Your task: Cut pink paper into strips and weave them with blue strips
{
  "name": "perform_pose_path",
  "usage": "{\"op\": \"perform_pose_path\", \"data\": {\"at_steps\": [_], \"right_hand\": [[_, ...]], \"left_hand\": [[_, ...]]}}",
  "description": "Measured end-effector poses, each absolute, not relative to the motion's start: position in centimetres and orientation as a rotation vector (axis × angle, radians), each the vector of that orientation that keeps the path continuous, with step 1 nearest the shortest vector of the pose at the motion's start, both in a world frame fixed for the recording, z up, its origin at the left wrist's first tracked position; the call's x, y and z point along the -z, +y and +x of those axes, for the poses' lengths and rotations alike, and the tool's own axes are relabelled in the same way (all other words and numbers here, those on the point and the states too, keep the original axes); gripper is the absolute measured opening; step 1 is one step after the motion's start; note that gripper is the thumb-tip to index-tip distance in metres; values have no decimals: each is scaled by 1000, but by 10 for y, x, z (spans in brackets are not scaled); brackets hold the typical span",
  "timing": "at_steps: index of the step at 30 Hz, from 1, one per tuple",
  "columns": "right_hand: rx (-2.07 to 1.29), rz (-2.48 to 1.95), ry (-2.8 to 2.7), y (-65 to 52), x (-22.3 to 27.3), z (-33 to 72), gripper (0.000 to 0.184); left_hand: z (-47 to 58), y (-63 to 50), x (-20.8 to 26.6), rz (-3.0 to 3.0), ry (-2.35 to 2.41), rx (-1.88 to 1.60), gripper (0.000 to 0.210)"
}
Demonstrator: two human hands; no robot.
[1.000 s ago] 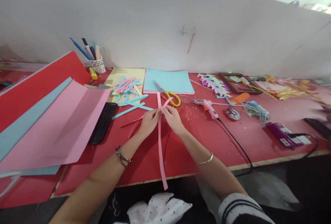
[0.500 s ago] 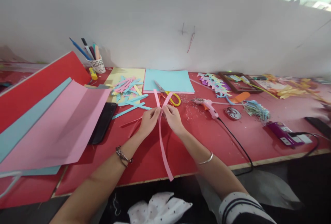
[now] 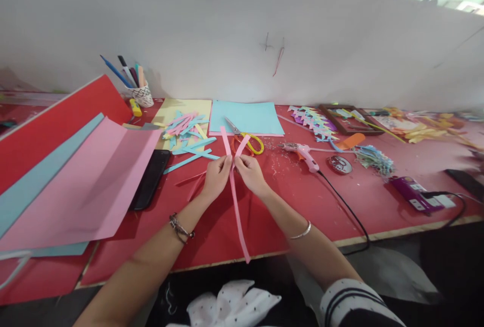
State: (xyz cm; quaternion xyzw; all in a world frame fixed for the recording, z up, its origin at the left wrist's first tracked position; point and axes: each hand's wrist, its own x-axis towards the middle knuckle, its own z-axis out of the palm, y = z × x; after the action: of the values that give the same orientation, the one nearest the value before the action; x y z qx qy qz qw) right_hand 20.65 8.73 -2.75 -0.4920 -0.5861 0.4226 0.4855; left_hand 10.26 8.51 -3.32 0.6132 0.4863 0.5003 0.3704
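Observation:
A long pink paper strip (image 3: pixel 237 211) is pinched between the fingertips of my left hand (image 3: pixel 215 178) and my right hand (image 3: pixel 251 173). Above my fingers its two upper ends spread apart in a V; below them the strip trails toward the table's front edge. Yellow-handled scissors (image 3: pixel 256 144) lie open just beyond my hands. Left of my left hand are pink strips (image 3: pixel 194 186) and light blue strips (image 3: pixel 189 161) on the red table. My fingers hide the point where the strip parts.
A pile of cut strips (image 3: pixel 185 128) rests on yellow paper (image 3: pixel 162 113), beside blue sheets (image 3: pixel 247 118). To the right lies a pink glue gun (image 3: pixel 306 155) with a black cord (image 3: pixel 342 203). Large pink paper (image 3: pixel 91 186) and a black phone (image 3: pixel 149 181) are at the left.
The left upper end of the pink strip has swung slightly left, widening the gap between the two ends. The trailing part has shifted a little left; both hands keep their grip.

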Motion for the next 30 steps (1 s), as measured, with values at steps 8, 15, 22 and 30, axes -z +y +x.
{"op": "perform_pose_path", "data": {"at_steps": [8, 15, 22, 30], "right_hand": [[-1014, -1205, -1379, 87, 28, 206, 25], [-1007, -1206, -1425, 86, 28, 204, 28], [-1028, -1208, -1388, 87, 28, 206, 26], [-1084, -1164, -1398, 88, 30, 205, 30]], "left_hand": [[105, 85, 33, 1589, 1216, -1257, 35], [102, 84, 30, 1587, 1272, -1296, 36], [104, 84, 34, 1559, 1257, -1297, 40], [104, 84, 32, 1545, 1243, -1242, 44]]}}
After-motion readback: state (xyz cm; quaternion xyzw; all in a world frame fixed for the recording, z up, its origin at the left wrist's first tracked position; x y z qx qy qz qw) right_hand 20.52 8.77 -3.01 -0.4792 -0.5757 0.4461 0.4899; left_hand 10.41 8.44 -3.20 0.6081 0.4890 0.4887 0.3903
